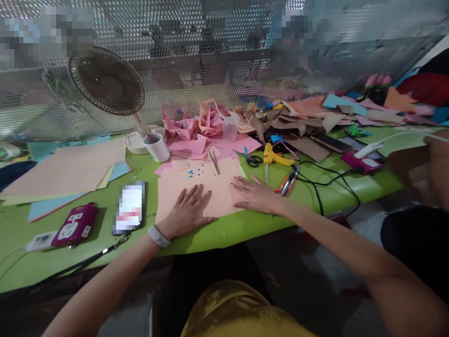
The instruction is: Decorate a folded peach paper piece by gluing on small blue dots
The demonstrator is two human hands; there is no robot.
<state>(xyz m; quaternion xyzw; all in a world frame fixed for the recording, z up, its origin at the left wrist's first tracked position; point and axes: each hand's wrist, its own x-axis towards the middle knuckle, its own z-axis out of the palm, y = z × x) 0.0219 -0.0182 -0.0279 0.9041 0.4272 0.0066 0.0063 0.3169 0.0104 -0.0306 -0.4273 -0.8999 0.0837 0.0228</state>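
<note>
A pale peach sheet of paper (220,202) lies on the green table in front of me. My left hand (187,210) rests flat on its left part, fingers spread, holding nothing. On the sheet's right edge lies my right hand (254,193), also flat with fingers apart. Small blue pieces (195,171) are scattered on the paper above my left hand. Metal tweezers (214,163) lie at the paper's far edge. Beyond them are folded pink paper shapes (199,122) with blue dots.
Black scissors (253,160), a yellow glue gun (277,157) and a red cutter (289,181) lie right of the paper. A phone (129,206), purple device (76,223), white cup (156,148) and fan (107,82) are left. A person's arm (433,173) shows far right.
</note>
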